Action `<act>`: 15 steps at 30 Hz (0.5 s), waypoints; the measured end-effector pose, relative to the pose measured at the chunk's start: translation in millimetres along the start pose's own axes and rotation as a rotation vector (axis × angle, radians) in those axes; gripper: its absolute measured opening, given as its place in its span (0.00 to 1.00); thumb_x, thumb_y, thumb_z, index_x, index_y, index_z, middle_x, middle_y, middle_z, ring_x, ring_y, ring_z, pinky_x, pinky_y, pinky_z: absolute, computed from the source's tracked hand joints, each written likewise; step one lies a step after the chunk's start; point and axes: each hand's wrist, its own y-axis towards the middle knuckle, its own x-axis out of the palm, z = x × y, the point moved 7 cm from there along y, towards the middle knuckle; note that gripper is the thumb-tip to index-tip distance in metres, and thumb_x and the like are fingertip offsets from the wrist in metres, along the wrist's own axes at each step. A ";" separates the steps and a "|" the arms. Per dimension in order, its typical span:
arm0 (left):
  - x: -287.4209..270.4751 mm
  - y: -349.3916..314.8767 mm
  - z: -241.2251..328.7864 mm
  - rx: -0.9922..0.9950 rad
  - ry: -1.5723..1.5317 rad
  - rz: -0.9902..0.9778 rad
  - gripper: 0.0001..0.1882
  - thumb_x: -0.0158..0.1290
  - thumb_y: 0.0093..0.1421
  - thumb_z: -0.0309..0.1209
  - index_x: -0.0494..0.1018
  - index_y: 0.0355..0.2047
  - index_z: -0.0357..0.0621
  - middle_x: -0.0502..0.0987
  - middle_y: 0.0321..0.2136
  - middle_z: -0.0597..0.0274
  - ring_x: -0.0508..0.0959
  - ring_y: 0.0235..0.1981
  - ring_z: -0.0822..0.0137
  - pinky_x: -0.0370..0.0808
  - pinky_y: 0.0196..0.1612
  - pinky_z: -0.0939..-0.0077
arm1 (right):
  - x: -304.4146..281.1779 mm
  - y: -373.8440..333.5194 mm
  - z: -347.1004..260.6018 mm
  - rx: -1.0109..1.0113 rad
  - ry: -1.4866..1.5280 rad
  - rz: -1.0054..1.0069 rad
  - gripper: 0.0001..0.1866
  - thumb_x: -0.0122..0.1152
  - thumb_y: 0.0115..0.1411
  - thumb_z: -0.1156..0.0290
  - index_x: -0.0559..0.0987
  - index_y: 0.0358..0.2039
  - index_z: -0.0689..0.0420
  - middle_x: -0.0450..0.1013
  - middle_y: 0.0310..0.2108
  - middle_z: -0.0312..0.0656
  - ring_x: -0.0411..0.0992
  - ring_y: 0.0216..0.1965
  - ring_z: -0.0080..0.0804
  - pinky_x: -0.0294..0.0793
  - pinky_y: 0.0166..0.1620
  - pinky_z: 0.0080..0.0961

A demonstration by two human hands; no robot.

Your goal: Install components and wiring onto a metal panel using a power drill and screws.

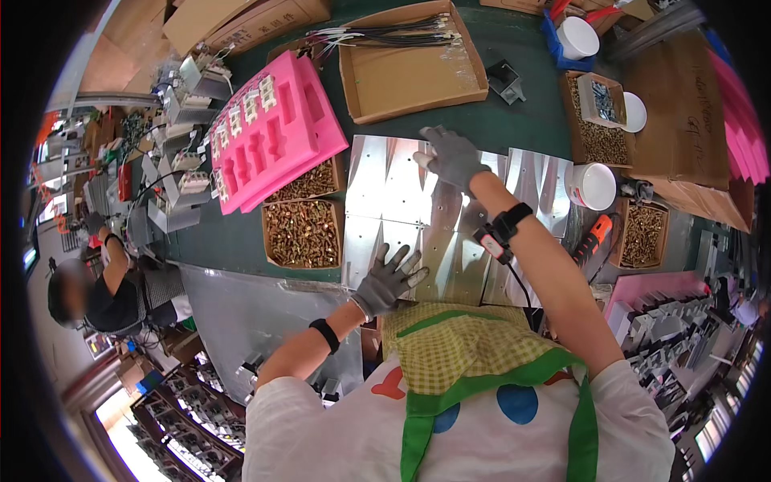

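Observation:
Shiny metal plates (pixel 377 181) with small holes lie side by side on the green bench in front of me. My left hand (pixel 389 281), in a grey glove with pale fingertips, rests on the near left part of the plates, its fingers spread. Farther out, my right hand (pixel 454 157), gloved the same way, reaches over the far edge of the plates with its fingers stretched toward the left. Neither hand shows anything held. A black angular part (pixel 506 83) lies on the bench just beyond my right hand.
Boxes of brass screws (pixel 302 234) sit at left, beside pink foam trays (pixel 277 132) bearing white parts. An open cardboard tray (pixel 409 76) with cables lies at the back. At right are a white tub (pixel 593 186), an orange-black power screwdriver (pixel 593 239) and a screw box (pixel 642 233). A person (pixel 108 281) works far left.

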 end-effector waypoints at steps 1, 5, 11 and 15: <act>-1.4 10.6 4.0 -0.029 0.048 0.019 0.48 0.61 0.47 0.56 0.57 0.67 0.60 0.51 0.69 0.54 0.51 0.69 0.47 0.36 0.67 0.33 | 5.9 0.5 -0.8 0.024 -0.041 -0.078 0.31 0.53 0.60 0.45 0.68 0.56 0.55 0.70 0.52 0.48 0.70 0.53 0.45 0.70 0.52 0.40; -5.8 0.5 -7.0 -0.017 0.087 0.110 0.42 0.60 0.48 0.51 0.61 0.64 0.59 0.58 0.66 0.56 0.55 0.67 0.49 0.40 0.67 0.34 | 16.3 3.5 -21.7 0.046 -0.100 0.044 0.28 0.53 0.59 0.47 0.71 0.52 0.54 0.71 0.53 0.48 0.70 0.52 0.44 0.68 0.51 0.42; -10.4 9.6 -3.5 0.017 0.168 0.198 0.38 0.56 0.52 0.51 0.63 0.63 0.56 0.60 0.65 0.55 0.56 0.67 0.49 0.41 0.67 0.34 | 5.8 1.5 -20.0 -0.001 -0.082 0.082 0.26 0.54 0.58 0.49 0.72 0.49 0.55 0.73 0.47 0.46 0.71 0.50 0.44 0.67 0.52 0.41; -13.0 0.4 -10.1 -0.052 -0.057 0.224 0.36 0.54 0.56 0.49 0.61 0.65 0.56 0.59 0.66 0.54 0.55 0.68 0.49 0.39 0.68 0.36 | -35.1 -19.0 -17.6 -0.089 -0.095 0.402 0.28 0.57 0.56 0.49 0.72 0.50 0.56 0.73 0.47 0.46 0.71 0.51 0.45 0.65 0.55 0.41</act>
